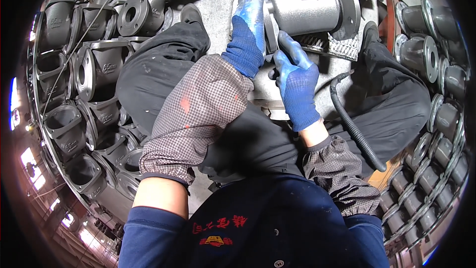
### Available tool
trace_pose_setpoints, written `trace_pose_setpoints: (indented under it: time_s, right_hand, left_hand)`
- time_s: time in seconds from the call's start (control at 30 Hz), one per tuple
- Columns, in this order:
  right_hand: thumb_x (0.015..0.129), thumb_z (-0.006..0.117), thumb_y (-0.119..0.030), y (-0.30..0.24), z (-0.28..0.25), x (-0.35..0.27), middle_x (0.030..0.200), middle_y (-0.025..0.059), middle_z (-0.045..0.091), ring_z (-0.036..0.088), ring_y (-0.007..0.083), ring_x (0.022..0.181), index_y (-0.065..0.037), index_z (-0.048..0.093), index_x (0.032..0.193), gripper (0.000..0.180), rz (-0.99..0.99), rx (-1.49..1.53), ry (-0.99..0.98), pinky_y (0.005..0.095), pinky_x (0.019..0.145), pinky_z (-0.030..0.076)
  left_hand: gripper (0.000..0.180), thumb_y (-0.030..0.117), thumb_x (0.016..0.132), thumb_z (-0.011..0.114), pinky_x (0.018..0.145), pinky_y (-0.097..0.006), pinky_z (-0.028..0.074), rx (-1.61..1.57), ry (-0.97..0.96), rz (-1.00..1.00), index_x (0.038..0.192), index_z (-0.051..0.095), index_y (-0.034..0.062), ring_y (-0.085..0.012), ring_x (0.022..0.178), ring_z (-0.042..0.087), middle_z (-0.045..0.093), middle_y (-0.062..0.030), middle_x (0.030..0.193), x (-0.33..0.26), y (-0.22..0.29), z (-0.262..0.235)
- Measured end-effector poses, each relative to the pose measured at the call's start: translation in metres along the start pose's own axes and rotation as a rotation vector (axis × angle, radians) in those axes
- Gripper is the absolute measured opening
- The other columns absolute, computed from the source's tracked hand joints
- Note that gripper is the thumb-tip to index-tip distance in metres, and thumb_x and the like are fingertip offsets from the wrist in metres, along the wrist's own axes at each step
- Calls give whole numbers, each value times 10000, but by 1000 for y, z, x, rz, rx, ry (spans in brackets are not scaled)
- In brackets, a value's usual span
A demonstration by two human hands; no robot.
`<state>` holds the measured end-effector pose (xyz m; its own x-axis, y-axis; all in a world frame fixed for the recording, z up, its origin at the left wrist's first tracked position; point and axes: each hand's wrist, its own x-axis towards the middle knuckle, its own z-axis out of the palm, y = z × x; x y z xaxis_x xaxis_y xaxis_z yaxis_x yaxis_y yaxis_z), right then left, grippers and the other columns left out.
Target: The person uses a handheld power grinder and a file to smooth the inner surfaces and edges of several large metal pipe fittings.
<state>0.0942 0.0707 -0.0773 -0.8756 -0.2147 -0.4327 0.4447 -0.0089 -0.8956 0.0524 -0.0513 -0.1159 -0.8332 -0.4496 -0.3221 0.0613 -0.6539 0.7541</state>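
Observation:
A grey cast-iron valve body [305, 5] with round flanges lies on its side in front of me. Its left flange [270, 27] faces my left hand [251, 25]. That hand wears a blue coated glove, and its fingers stretch flat along the flange's outer face. My right hand [296, 77], gloved the same way, is at the lower edge of this flange. Its fingers are apart, with the index finger pointing up beside the flange and the thumb lower down. Dark smudges cover the fingertips. The flange's far side is hidden by the body.
Beneath the casting is a patterned metal plate [344, 48]. A black corrugated hose [354, 129] curves down by my right leg. Rows of similar grey castings [101, 67] are stacked on the left. More flanged castings [416, 54] stand along the right.

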Motion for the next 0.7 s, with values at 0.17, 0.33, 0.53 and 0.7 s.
trace_pose_setpoints:
  time_s: [0.17,0.33,0.53,0.7]
  right_hand:
    - [870,529,7,-1,-3,0,999,22,639,479,12,569,-9,554,1231,362,-2,-32,-75,165,485,426]
    - [881,504,13,-10,-6,-1,898,34,628,502,26,586,-2,549,1230,352,38,-41,-113,176,469,419]
    - [896,456,7,-22,-14,2,760,56,618,584,75,628,10,553,1211,330,57,-9,-193,197,455,445]
    - [890,519,-83,-17,-16,4,706,7,522,502,63,461,-3,584,1184,312,151,87,-122,193,381,356]
  left_hand:
    - [583,453,885,512,847,-348,458,110,85,25,1339,387,110,-215,992,537,518,-128,1109,0,2,-2]
    - [582,454,892,515,807,-334,485,57,27,36,1325,388,86,-211,982,545,514,-123,1114,-1,0,-3]
    - [506,399,941,477,882,-386,497,18,11,49,1299,408,48,-249,1036,573,555,-152,1142,-1,2,1]
    - [541,419,935,483,882,-389,497,49,-14,14,1312,392,41,-252,1040,570,537,-164,1166,1,-1,-1]
